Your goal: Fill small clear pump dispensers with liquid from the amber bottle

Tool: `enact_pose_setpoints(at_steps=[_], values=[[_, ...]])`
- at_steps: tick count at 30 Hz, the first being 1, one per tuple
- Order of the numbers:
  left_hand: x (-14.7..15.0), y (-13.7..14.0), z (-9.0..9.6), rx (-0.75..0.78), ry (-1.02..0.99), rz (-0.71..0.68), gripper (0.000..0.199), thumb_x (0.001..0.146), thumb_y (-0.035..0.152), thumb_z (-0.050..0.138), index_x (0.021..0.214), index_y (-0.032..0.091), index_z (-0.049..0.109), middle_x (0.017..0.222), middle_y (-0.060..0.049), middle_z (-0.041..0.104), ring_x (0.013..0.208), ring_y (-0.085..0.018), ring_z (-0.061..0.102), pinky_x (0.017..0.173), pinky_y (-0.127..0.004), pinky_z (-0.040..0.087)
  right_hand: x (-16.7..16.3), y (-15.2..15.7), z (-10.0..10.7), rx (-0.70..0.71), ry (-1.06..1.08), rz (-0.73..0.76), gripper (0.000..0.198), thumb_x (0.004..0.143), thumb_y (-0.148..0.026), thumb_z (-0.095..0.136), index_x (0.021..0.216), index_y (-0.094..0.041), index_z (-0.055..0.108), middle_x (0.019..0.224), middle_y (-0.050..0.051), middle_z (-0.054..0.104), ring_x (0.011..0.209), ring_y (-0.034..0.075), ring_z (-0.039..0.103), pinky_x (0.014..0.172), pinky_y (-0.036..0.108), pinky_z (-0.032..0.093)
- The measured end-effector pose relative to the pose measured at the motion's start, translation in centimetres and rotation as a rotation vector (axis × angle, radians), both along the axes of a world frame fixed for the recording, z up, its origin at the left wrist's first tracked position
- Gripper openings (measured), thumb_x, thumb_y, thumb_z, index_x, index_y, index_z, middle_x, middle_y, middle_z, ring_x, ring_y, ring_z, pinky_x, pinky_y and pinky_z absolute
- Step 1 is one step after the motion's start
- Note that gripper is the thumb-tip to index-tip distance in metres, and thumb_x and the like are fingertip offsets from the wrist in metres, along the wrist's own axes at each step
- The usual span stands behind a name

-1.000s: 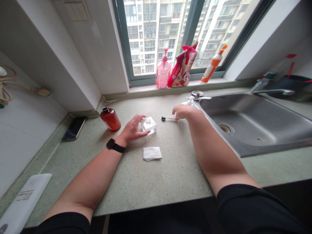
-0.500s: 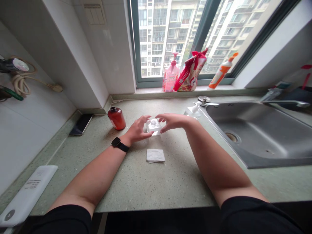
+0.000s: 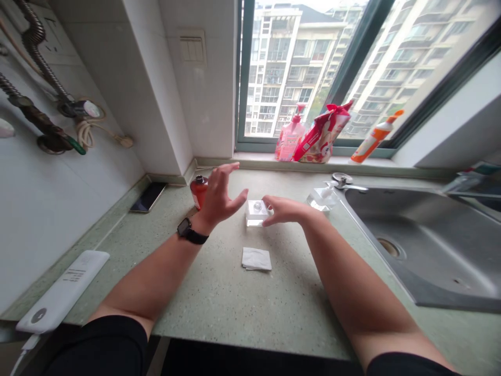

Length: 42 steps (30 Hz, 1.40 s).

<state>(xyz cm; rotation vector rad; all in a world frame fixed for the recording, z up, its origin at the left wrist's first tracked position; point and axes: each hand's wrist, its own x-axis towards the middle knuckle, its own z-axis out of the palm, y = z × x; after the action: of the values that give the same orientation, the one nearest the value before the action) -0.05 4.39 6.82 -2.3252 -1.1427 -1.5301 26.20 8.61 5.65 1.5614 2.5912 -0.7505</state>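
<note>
A clear square bottle (image 3: 257, 214) with a round opening on top stands on the counter. My right hand (image 3: 285, 210) curls its fingers and thumb around the bottle's right side, holding it. To the left of it, my left hand (image 3: 221, 194) is raised, empty, with thumb and fingers apart. Partly hidden behind that hand is a red-brown bottle (image 3: 197, 189) with an uncapped black neck. A folded white tissue (image 3: 256, 259) lies in front of the clear bottle. Near the sink, a white pump head (image 3: 327, 192) shows on a second clear container (image 3: 318, 200).
On the right is a steel sink (image 3: 415, 219). The windowsill holds a pink pump bottle (image 3: 289, 138), a red bag (image 3: 323, 136) and an orange-white bottle (image 3: 371, 142). A phone (image 3: 148, 197) and a white power bank (image 3: 64, 292) with a cable lie at left.
My left hand has come off the clear bottle and moved up and left toward the red-brown bottle. My right hand stays at the clear bottle. The camera view has shifted.
</note>
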Motion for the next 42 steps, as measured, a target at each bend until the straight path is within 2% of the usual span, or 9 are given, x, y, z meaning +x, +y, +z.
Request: enact_pose_setpoints(at_steps=[3, 6, 9, 13, 18, 24, 32, 37, 42], values=[[-3.4, 0.5, 2.2, 0.08, -0.135, 0.13, 0.062, 0.097, 0.036, 0.073, 0.152, 0.027, 0.045, 0.149, -0.011, 0.061, 0.145, -0.032, 0.057, 0.129, -0.056, 0.043, -0.5, -0.2, -0.5, 0.019, 0.002, -0.046, 0.056, 0.069, -0.044, 0.094, 0.111, -0.026, 0.063, 0.117, 0.008, 0.076, 0.102, 0.028, 0.071, 0.08, 0.034, 0.051], [-7.6, 1.3, 2.1, 0.007, -0.336, 0.191, 0.067, 0.096, 0.038, 0.076, 0.154, 0.03, 0.043, 0.154, -0.012, 0.057, 0.147, -0.031, 0.057, 0.131, -0.058, 0.041, -0.8, -0.9, -1.0, 0.043, 0.035, -0.084, 0.053, 0.07, -0.041, 0.093, 0.109, -0.025, 0.062, 0.115, 0.009, 0.076, 0.1, 0.029, 0.071, 0.079, 0.034, 0.051], [-10.7, 1.8, -1.1, -0.244, -0.438, 0.151, 0.073, 0.093, 0.047, 0.08, 0.153, 0.028, 0.042, 0.153, -0.016, 0.059, 0.149, -0.032, 0.056, 0.131, -0.062, 0.039, -1.0, -1.8, -1.8, 0.072, 0.101, -0.123, 0.054, 0.073, -0.038, 0.09, 0.117, -0.024, 0.062, 0.118, 0.01, 0.076, 0.103, 0.029, 0.072, 0.084, 0.035, 0.052], [-11.8, 2.3, -6.9, -0.579, -0.492, 0.111, 0.094, 0.077, 0.051, 0.093, 0.152, 0.024, 0.043, 0.154, -0.023, 0.059, 0.153, -0.039, 0.055, 0.128, -0.067, 0.04, -1.2, -3.2, -3.6, 0.131, 0.196, -0.177, 0.062, 0.078, -0.035, 0.087, 0.132, -0.023, 0.059, 0.131, 0.013, 0.075, 0.119, 0.031, 0.071, 0.097, 0.037, 0.053], [-11.1, 3.4, -10.1, -0.64, -0.539, 0.023, 0.089, 0.072, 0.048, 0.094, 0.145, 0.024, 0.048, 0.14, -0.017, 0.069, 0.139, -0.034, 0.067, 0.121, -0.062, 0.05, -1.4, -4.0, -5.7, 0.204, 0.292, -0.243, 0.065, 0.081, -0.033, 0.086, 0.139, -0.024, 0.059, 0.147, 0.017, 0.07, 0.137, 0.034, 0.065, 0.114, 0.044, 0.048], [-10.4, 2.5, -9.7, -0.61, -0.394, 0.096, 0.069, 0.077, 0.046, 0.091, 0.136, 0.023, 0.061, 0.129, -0.012, 0.076, 0.117, -0.03, 0.075, 0.105, -0.051, 0.061, -1.0, -4.0, -6.5, 0.205, 0.394, -0.27, 0.056, 0.082, -0.033, 0.086, 0.133, -0.027, 0.065, 0.136, 0.011, 0.077, 0.127, 0.031, 0.072, 0.109, 0.044, 0.053], [-6.9, -1.0, -7.4, -0.55, -0.17, -0.01, 0.082, 0.08, 0.05, 0.092, 0.15, 0.026, 0.055, 0.137, -0.012, 0.076, 0.125, -0.032, 0.073, 0.109, -0.051, 0.058, -0.6, -3.8, -6.9, 0.187, 0.745, -0.385, 0.07, 0.079, -0.039, 0.088, 0.142, -0.027, 0.062, 0.145, 0.014, 0.073, 0.134, 0.034, 0.07, 0.108, 0.049, 0.056], [-5.1, -2.6, -6.0, -0.397, 0.014, -0.074, 0.073, 0.088, 0.062, 0.085, 0.148, 0.027, 0.061, 0.141, -0.012, 0.074, 0.127, -0.033, 0.071, 0.114, -0.049, 0.053, -0.1, -3.7, -7.1, 0.384, 0.876, -0.427, 0.08, 0.079, -0.057, 0.088, 0.148, -0.025, 0.061, 0.151, 0.018, 0.067, 0.133, 0.036, 0.069, 0.106, 0.054, 0.058], [-4.2, -3.6, -5.4, -0.381, 0.133, -0.02, 0.078, 0.089, 0.067, 0.083, 0.151, 0.025, 0.06, 0.129, -0.011, 0.076, 0.118, -0.033, 0.071, 0.11, -0.049, 0.051, 0.1, -4.2, -7.0, 0.637, 0.897, -0.391, 0.082, 0.079, -0.066, 0.087, 0.148, -0.029, 0.063, 0.141, 0.015, 0.068, 0.126, 0.037, 0.069, 0.101, 0.057, 0.062]])
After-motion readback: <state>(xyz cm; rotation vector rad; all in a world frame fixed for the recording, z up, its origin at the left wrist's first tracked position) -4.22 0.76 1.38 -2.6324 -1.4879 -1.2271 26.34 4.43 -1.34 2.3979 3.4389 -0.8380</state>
